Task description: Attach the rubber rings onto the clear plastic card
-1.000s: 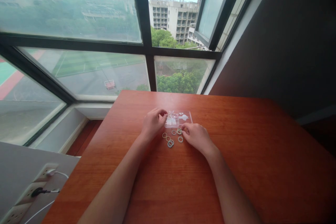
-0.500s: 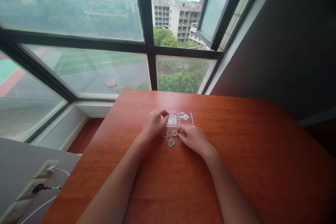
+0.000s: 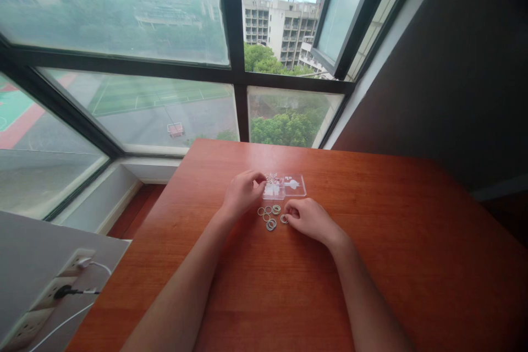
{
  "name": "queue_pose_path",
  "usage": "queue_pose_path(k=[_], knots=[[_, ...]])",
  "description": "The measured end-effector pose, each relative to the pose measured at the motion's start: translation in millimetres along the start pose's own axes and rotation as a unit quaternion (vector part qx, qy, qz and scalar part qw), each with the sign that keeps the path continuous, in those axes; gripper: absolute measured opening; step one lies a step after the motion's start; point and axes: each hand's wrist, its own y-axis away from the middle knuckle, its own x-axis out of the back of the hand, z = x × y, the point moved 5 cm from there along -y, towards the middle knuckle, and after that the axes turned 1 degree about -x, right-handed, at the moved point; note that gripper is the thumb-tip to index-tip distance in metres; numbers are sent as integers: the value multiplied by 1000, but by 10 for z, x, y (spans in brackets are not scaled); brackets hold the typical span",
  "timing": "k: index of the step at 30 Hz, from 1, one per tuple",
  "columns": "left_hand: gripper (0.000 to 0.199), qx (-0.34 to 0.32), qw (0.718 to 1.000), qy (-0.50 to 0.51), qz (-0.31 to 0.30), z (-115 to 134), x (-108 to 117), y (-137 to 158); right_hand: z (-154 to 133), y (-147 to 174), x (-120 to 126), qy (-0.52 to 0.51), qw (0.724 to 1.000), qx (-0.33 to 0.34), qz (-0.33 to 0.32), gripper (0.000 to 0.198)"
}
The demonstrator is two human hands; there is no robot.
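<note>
Head view showed both bare hands resting on the wooden worktop (image 3: 371, 242) beside a small clear plastic box (image 3: 286, 186) and a loose cluster of small metal rings (image 3: 270, 217). The left hand (image 3: 241, 193) sat against the box's left end, its fingers curled together at the box edge; whether they pinched anything could not be told at this size. The right hand (image 3: 307, 217) lay just right of the rings, its fingers drawn together over the nearest ring (image 3: 284, 219); whether that ring was actually gripped could not be confirmed. The remaining rings lay flat on the worktop between the two hands, just in front of the box, some touching or overlapping.

Risks noted, as judgement:
- The rings were thin and flat on a smooth surface; a fingertip pinch could slip and skate one away.
- Overlapping rings could lift together and drop.
- The box appeared light; pressure from the left hand could tip or slide it and spill its small contents.
- A sweep of either wrist could scatter the cluster.
</note>
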Motion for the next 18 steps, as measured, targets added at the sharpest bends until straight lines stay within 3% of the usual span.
queue_pose_path(k=[7,18], knots=[[11,-2,1000,-8,-2,-2,-14,2,-107,-45,-49,45,998,-3,46,11],[11,-3,1000,-5,-8,6,4,7,8,-50,28,20,996,-26,80,10]])
